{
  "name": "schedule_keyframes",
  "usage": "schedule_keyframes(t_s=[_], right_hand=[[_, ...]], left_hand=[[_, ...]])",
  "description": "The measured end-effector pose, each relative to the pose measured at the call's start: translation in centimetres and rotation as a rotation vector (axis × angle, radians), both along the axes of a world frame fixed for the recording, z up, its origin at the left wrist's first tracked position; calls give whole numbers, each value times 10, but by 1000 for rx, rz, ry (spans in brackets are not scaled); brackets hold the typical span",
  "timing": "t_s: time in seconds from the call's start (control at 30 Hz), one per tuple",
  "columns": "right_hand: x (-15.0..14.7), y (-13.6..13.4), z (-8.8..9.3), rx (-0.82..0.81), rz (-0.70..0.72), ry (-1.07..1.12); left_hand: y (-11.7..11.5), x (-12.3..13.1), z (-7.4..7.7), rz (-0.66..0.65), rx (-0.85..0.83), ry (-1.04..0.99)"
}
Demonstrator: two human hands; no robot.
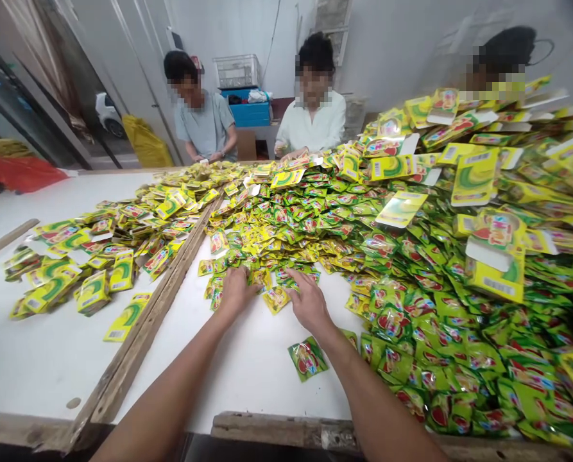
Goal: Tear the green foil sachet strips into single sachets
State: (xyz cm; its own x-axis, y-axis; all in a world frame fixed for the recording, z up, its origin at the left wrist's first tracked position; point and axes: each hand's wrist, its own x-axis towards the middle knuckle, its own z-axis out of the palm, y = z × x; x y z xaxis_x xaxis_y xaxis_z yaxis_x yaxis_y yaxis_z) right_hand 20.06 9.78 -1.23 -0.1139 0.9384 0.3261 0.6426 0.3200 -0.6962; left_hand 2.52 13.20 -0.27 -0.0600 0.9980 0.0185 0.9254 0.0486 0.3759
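My left hand [236,289] is at the near edge of a heap of small shiny sachets, its fingers curled over some green ones [251,264] and partly hidden. To its right, my right hand [310,300] has its fingers stretched out, the tips touching a green sachet [310,276]. Between the hands lies a yellow sachet [276,299]. A single green sachet with a red fruit picture [308,359] rests on the white table [252,372] near my right forearm.
A wooden strip [156,308] divides the table. Left of it lie yellow flat boxes [91,292]; a large mound of green sachets [440,359] topped by yellow boxes [476,176] fills the right. Two people [206,122] [312,122] sit opposite, another person [500,58] behind the mound.
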Motion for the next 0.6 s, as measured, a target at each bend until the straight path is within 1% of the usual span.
schedule_keyframes(t_s=[0.07,0.13,0.2,0.23,0.27,0.33,0.4,0.47,0.5,0.6], right_hand=[[-2,2,-1,34,78,-77],[-4,3,-2,26,141,-118],[-5,3,-2,-7,140,-88],[-5,3,-1,-31,116,-37],[-5,2,-1,-60,83,32],[-5,0,1,-108,32,187],[-5,-2,2,-121,31,296],[-5,-3,4,-111,21,347],[-6,-3,5,-116,-16,369],[-7,-4,6,-166,-191,447]], left_hand=[[-5,-1,-2,-105,13,-192],[-11,-1,-1,-191,-18,-445],[-17,1,1,-244,-97,-718],[-21,2,2,-240,-148,-841],[-24,3,4,-213,-194,-946],[-31,4,6,-114,-248,-1101],[-37,6,7,-12,-256,-1212],[-42,9,6,62,-226,-1290],[-45,11,5,89,-203,-1319],[-51,17,2,149,-121,-1390]])
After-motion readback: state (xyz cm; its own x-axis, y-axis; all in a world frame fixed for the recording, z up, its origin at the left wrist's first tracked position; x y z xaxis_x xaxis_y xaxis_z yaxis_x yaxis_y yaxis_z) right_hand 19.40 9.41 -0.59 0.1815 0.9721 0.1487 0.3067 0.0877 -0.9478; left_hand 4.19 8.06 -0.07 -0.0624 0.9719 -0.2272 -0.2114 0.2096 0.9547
